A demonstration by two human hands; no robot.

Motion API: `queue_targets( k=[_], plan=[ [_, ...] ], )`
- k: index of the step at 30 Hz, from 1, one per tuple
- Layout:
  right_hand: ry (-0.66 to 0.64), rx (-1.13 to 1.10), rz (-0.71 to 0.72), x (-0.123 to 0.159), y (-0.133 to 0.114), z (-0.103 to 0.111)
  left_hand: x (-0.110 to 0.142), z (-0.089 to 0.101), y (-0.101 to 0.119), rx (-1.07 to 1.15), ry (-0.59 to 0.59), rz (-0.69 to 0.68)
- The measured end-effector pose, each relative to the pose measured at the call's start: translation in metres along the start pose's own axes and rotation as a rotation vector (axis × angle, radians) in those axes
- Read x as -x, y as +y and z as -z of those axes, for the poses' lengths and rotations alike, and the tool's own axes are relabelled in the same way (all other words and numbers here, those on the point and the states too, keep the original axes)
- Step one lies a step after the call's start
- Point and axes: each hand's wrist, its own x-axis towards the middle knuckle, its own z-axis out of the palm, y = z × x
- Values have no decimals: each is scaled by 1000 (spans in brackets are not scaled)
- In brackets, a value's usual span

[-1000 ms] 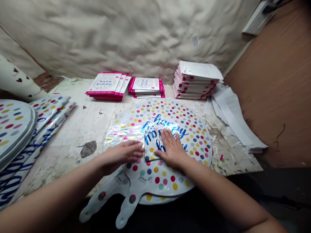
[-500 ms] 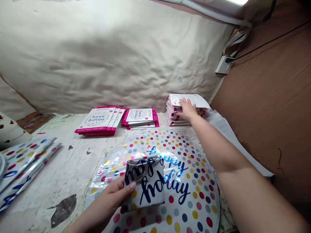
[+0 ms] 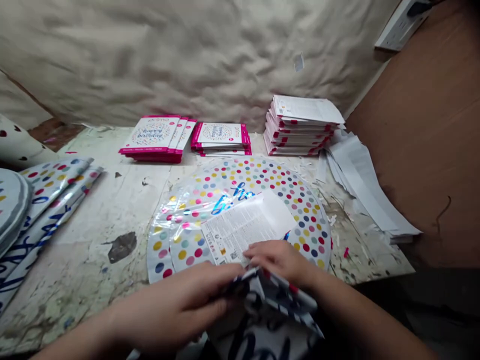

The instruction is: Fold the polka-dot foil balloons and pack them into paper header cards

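A folded foil balloon [image 3: 272,305] with blue script and coloured dots sits at the near edge of the view, partly hidden by my hands. My left hand [image 3: 176,305] grips its left side, and my right hand [image 3: 277,260] holds its upper edge, with the fingers next to a printed white sheet [image 3: 243,225]. That sheet lies tilted across a round polka-dot foil balloon [image 3: 305,225] in clear film. Some blue lettering shows beyond the sheet.
Pink-edged balloon packets stand in several stacks [image 3: 157,139] at the back, with a taller pile [image 3: 302,125] at the right. Loose white papers [image 3: 363,185] lie beyond it. More foil balloons [image 3: 52,200] lie at the left on the worn table [image 3: 93,205].
My right hand has come back from the pile at the back right to the folded foil. A printed sheet now lies on the round balloon, and the folded foil sits lower and nearer me.
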Motion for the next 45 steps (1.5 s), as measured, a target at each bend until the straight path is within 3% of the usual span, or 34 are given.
queue_targets(
  k=[5, 9, 10, 13, 16, 21, 24, 28, 30, 33, 35, 37, 41, 43, 45],
  plan=[
    [-54, -322, -405, -22, 33, 49, -56, 3, -20, -234, 166, 73],
    [-21, -420, -570, -41, 56, 77, -117, 18, -43, -550, 540, 11],
    [9, -427, -593, -44, 61, 80, -131, 21, -49, -671, 528, -9],
    [115, -426, -615, -48, 75, 82, -164, 19, -62, -921, 335, -130],
    [171, -409, -603, -47, 81, 77, -178, 14, -71, -1012, 311, -233],
    [138, -380, -532, -40, 75, 75, -175, 15, -70, -1028, 360, -403],
    [-61, -406, -468, -40, 67, 84, -169, 15, -65, -1069, 408, -484],
    [-308, -516, -510, -48, 56, 90, -163, 9, -57, -1163, 408, -580],
    [-257, -486, -444, -51, 50, 85, -162, 6, -54, -1176, 405, -596],
    [-11, -290, -256, -49, 42, 71, -162, 3, -51, -1174, 418, -585],
    [30, -180, -142, -44, 34, 61, -161, 4, -48, -1172, 428, -578],
    [38, -238, -85, -37, 24, 54, -157, 7, -42, -1170, 460, -564],
    [40, -607, -121, -28, -5, 49, -133, 15, -23, -1118, 664, -550],
    [10, -703, -146, -28, -21, 48, -114, 16, -14, -1019, 877, -586],
    [62, -771, -121, -33, -34, 47, -94, 14, -11, -816, 1142, -587]
  ],
)
